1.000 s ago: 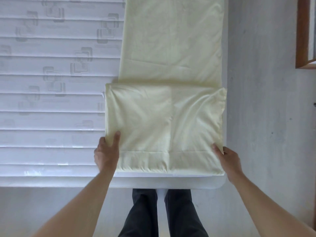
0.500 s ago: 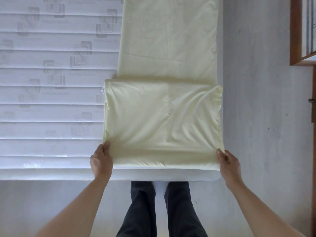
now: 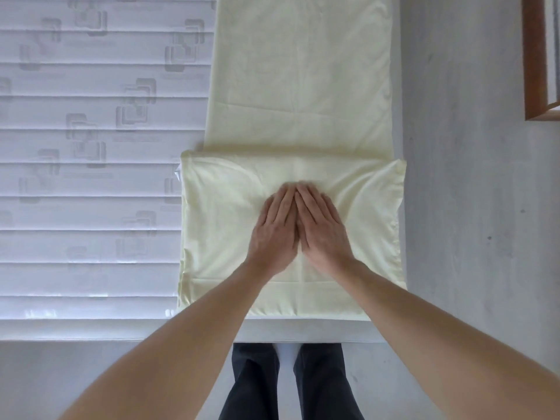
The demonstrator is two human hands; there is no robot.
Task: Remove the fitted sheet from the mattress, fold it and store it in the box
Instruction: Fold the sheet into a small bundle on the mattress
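The left two-thirds of the view is filled by the bare white mattress point(image 3: 91, 183), quilted in horizontal bands with faint square motifs; its near edge runs straight across the lower part of the frame, and this whole left stretch of it is uncovered. Along the mattress's right side the pale yellow fitted sheet point(image 3: 303, 86) is laid out as a long strip running away from the viewer. The near end of the strip is doubled back into a wider folded panel, whose left edge juts out past the strip above it and whose right edge slightly overhangs the mattress side. The panel's near edge lies just short of the mattress's near edge.

At the middle of the folded panel the left hand point(image 3: 277, 228) is pressed flat, palm down, fingers straight and together, gripping nothing. Touching it along the index finger, the right hand point(image 3: 322, 230) is laid flat in the same way, so that a wedge is formed by the two. The fingertips are blurred.

To the right of the mattress, bare grey floor point(image 3: 469, 207) is seen, and a wooden frame point(image 3: 533, 71) stands at the upper right corner. Dark trouser legs point(image 3: 303, 386) are seen below the mattress edge.
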